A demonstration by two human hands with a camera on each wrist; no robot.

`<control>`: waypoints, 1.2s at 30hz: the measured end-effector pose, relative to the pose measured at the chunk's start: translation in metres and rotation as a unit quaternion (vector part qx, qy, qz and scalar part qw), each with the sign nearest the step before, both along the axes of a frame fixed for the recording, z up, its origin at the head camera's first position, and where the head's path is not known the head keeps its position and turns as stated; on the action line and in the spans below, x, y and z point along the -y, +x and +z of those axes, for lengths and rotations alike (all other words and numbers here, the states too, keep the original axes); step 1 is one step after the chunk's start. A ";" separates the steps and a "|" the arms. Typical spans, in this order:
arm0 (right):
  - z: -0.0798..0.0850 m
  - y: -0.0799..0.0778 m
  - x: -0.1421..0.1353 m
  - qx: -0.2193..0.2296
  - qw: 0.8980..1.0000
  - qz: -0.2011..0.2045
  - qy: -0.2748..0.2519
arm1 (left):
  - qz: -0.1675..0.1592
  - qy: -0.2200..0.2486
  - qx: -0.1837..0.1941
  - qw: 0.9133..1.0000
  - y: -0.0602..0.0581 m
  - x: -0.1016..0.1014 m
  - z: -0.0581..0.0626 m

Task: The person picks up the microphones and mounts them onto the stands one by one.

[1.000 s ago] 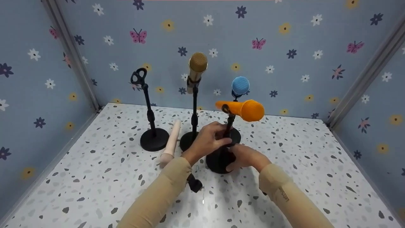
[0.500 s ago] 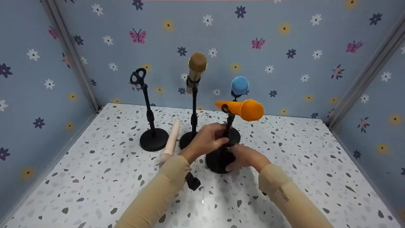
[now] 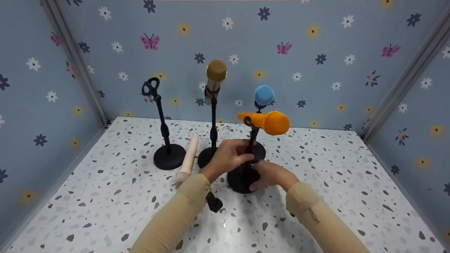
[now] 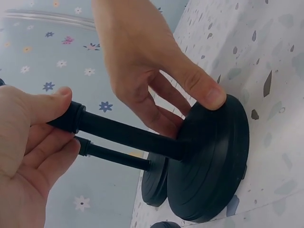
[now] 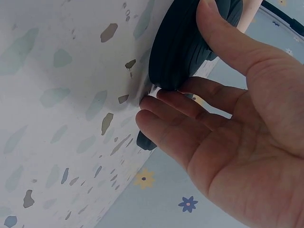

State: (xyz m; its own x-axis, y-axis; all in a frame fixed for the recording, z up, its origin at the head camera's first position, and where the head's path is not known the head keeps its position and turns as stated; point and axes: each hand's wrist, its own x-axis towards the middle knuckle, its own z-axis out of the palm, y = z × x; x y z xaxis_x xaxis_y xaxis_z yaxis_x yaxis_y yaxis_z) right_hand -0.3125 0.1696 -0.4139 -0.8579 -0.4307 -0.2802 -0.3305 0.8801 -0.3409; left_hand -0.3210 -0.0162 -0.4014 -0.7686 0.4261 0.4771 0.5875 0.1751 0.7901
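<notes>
An orange microphone (image 3: 276,123) lies tilted in the clip of a short black microphone stand (image 4: 209,166). My left hand (image 3: 228,158) grips the collar on the stand's pole, thumb on one side and fingers curled behind. At the round base, my right hand (image 3: 272,174) holds the edge. Its thumb presses on top of the base (image 5: 171,47) in the right wrist view, with the fingers at the rim close to the tabletop. Behind this stand, a blue microphone (image 3: 264,95) sits on another stand, whose base is partly hidden.
A gold microphone (image 3: 216,72) stands on a taller stand at centre. To its left is a stand with a bare clip (image 3: 150,86). A pale pink microphone (image 3: 190,158) lies between them. A black piece (image 3: 214,203) shows beside my left forearm. Patterned walls (image 3: 116,66) enclose the speckled table (image 3: 105,211).
The head view has shifted slightly, with the scene sliding a little left and down. Both hands keep the same holds on the stand.
</notes>
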 end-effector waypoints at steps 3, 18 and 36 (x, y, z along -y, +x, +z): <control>-0.001 0.000 0.002 0.001 1.000 0.003 -0.004 | -0.012 0.005 0.016 1.000 -0.001 0.004 -0.002; -0.002 -0.001 -0.001 0.001 1.000 0.014 -0.007 | 0.030 -0.019 -0.021 0.999 -0.003 -0.001 -0.005; -0.001 0.001 -0.002 -0.021 0.999 0.025 -0.009 | -0.065 -0.012 0.050 0.997 -0.011 0.004 -0.001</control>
